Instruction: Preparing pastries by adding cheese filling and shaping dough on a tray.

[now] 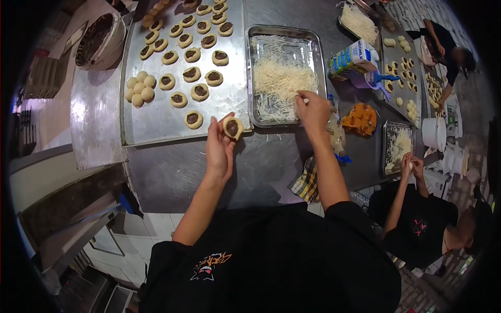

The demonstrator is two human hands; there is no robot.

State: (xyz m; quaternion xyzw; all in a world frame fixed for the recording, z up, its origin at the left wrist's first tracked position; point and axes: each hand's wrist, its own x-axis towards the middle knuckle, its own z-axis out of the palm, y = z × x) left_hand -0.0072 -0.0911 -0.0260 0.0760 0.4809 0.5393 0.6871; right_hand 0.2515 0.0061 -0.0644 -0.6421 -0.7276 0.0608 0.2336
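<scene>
My left hand (219,150) holds a flattened round of dough with dark brown filling (233,128) in its middle, just off the front edge of a large metal baking sheet (156,125). My right hand (313,110) has its fingertips pinched together over a heap of pale grated cheese (279,78). The cheese lies in a rectangular steel tray (263,123). What the pinched fingers hold is mostly hidden, though they touch the cheese. Many more filled dough rounds (191,74) sit on the baking sheet, beside a cluster of plain dough balls (139,89).
A bowl smeared with dark filling (99,44) stands at far left. Right of the tray are a milk carton (352,58), a purple jug (365,81), an orange packet (360,119) and a checked cloth (308,180). Co-workers (425,208) work at the right.
</scene>
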